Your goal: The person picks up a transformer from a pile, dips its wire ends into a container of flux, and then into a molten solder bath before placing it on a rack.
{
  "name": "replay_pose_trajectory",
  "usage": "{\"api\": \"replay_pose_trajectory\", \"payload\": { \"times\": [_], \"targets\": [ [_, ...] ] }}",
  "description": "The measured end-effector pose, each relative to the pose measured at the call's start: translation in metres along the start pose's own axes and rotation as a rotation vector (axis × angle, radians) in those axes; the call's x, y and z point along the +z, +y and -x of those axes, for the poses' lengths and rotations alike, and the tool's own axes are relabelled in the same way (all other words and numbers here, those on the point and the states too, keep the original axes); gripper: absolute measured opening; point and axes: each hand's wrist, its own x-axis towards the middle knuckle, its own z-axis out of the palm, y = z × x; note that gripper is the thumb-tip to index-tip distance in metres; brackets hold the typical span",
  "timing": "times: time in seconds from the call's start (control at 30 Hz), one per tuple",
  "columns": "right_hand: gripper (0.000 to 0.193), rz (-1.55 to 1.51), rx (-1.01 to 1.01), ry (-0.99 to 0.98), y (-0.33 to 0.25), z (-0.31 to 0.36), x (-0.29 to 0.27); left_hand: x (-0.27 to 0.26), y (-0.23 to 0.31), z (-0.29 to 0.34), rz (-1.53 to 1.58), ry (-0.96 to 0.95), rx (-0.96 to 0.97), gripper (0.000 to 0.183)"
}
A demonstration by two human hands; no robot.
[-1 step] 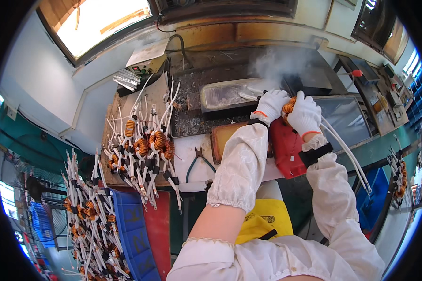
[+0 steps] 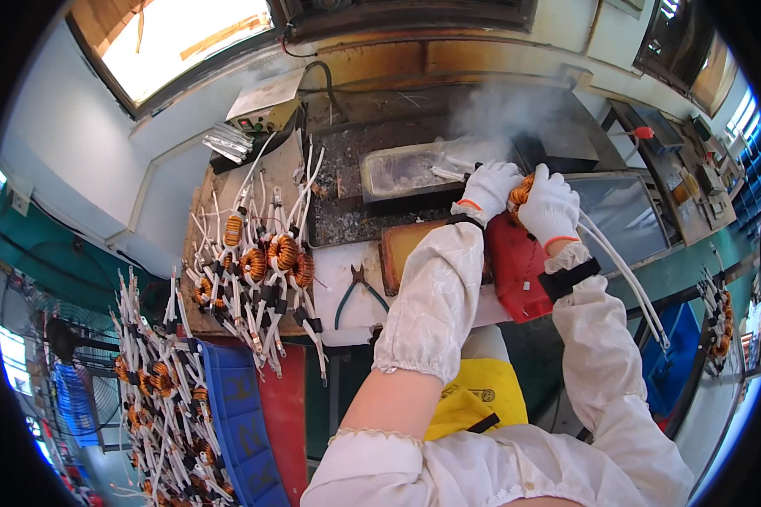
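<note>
Head view: both gloved hands close around one copper coil (image 2: 521,191), left hand (image 2: 489,189) and right hand (image 2: 551,205) touching it, white leads trailing right. Just beyond the left hand, a steaming metal tray (image 2: 397,174) holds grey molten-looking liquid. Below them sits a red box (image 2: 517,269).

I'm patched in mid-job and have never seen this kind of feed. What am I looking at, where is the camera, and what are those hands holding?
This is a fisheye camera worn on a person's head, looking down at a workbench. No machine arms: the left hand and right hand, both in white gloves, together hold a copper-wound ring coil with long white leads. Smoke rises above a metal tray just beyond the hands. More such coils lie piled on the left, with teal-handled pliers and a red box nearby.
</note>
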Motion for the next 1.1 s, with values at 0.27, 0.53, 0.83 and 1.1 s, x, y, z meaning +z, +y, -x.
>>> {"api": "replay_pose_trajectory", "payload": {
  "times": [0.27, 0.53, 0.83, 1.1],
  "targets": [
    [0.057, 0.007, 0.012, -0.017, -0.001, 0.000, -0.004, 0.001, 0.000, -0.003, -0.018, 0.011, 0.002, 0.028],
    [0.055, 0.020, -0.003, 0.004, 0.000, -0.001, 0.001, 0.001, 0.000, -0.001, -0.002, 0.017, -0.010, 0.028],
    [0.055, 0.023, 0.007, -0.006, -0.001, -0.002, 0.000, 0.002, 0.002, 0.003, 0.059, 0.079, -0.027, 0.028],
    [0.056, -0.066, -0.045, 0.139, 0.013, 0.011, 0.011, 0.000, 0.012, -0.001, -0.063, 0.130, 0.024, 0.021]
  ]
}}
